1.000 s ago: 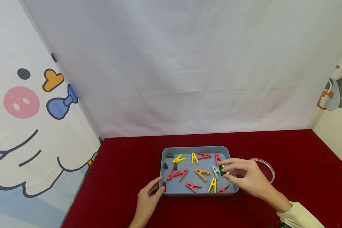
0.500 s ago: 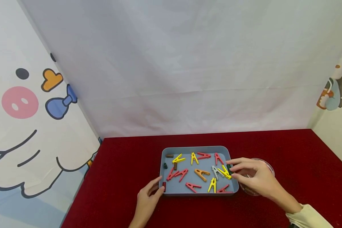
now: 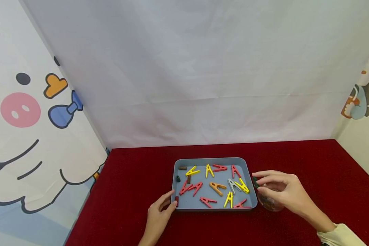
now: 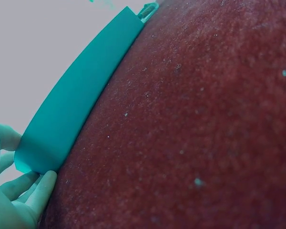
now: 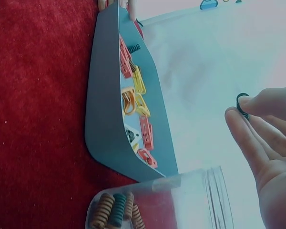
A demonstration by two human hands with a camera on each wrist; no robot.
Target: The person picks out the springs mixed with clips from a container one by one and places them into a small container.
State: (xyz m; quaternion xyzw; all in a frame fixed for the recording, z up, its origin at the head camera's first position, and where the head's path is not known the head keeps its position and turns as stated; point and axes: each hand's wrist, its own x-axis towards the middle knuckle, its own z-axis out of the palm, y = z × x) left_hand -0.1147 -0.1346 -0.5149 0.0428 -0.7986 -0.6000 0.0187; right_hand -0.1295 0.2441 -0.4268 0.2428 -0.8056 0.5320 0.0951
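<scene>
My right hand (image 3: pixel 287 191) pinches a dark green spring (image 3: pixel 255 182) between thumb and fingers, to the right of the tray. The right wrist view shows that spring (image 5: pixel 242 102) held above the mouth of a clear plastic jar (image 5: pixel 181 195). Inside the jar lie several brown springs (image 5: pixel 104 210) and a green one (image 5: pixel 117 210). At the front left corner of the blue-grey tray (image 3: pixel 213 209), my left hand (image 3: pixel 158 215) grips the wall with thumb and fingers. A dark red spring (image 3: pixel 176 201) lies inside the tray near the left thumb.
Red, yellow, orange and grey clothespins, such as the orange one (image 3: pixel 217 188), lie scattered in the tray. Brown springs (image 3: pixel 182 168) and a small dark green one (image 3: pixel 178 178) sit along its left side. Red cloth (image 3: pixel 141 171) covers the table; a white curtain hangs behind.
My right hand has carried the green spring rightward, from over the tray's right part to beyond its right rim, over the jar. The left hand stays at the tray corner.
</scene>
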